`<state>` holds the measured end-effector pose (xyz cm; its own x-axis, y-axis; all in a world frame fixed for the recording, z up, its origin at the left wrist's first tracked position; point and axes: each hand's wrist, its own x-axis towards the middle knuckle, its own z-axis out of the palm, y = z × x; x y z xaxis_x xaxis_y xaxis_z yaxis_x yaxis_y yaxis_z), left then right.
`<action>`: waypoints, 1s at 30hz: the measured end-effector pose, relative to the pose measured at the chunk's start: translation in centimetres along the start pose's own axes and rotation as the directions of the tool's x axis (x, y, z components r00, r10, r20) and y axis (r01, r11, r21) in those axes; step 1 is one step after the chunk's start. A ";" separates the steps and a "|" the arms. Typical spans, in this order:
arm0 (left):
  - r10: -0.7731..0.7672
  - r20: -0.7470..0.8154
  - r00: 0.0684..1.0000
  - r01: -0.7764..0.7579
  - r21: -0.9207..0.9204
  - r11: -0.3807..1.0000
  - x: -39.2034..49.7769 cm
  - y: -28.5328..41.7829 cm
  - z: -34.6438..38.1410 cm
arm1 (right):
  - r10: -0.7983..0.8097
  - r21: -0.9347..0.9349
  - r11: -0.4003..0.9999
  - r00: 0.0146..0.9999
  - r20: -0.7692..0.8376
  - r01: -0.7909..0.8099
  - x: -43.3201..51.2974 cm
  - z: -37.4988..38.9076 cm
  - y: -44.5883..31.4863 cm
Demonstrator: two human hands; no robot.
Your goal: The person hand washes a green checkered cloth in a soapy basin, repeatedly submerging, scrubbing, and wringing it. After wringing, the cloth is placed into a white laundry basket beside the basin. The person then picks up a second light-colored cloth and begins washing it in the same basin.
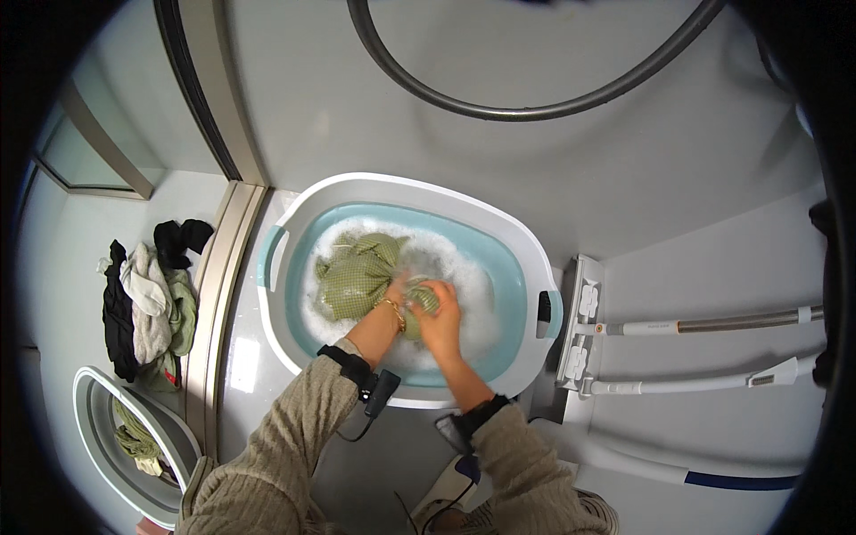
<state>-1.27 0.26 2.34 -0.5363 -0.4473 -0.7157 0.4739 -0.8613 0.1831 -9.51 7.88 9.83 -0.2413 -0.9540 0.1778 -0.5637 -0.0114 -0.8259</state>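
Observation:
A green checked cloth garment (354, 277) lies bunched and wet in a white and pale blue plastic basin (408, 187) of soapy water. Its folds draw together at my left hand (397, 287), which grips the cloth; the fingers are mostly hidden and blurred. A gold bracelet circles that wrist. Close on the right, my right hand (441, 317) pinches a gathered part of the same garment, thumb and fingers curled around it. White foam (465, 287) surrounds the cloth and both hands.
Socks and other clothes (150, 301) lie beyond the metal door track (217, 301) at left. Below them, a grey and white basin (87, 414) holds clothes. Flat mops (582, 321) stand at right. A grey hose (508, 114) loops overhead.

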 end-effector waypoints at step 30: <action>0.032 -0.080 0.996 -0.029 0.046 0.999 -0.1 -1.1 -1.1 | 0.552 -0.353 0.724 0.805 -0.219 -0.593 6.2 1.9 5.6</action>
<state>-0.99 1.56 1.49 -0.4628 -0.4542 -0.7613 0.4568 -0.8582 0.2343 -12.64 1.32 5.27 -0.6784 -0.7082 -0.1955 -0.5438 0.6629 -0.5147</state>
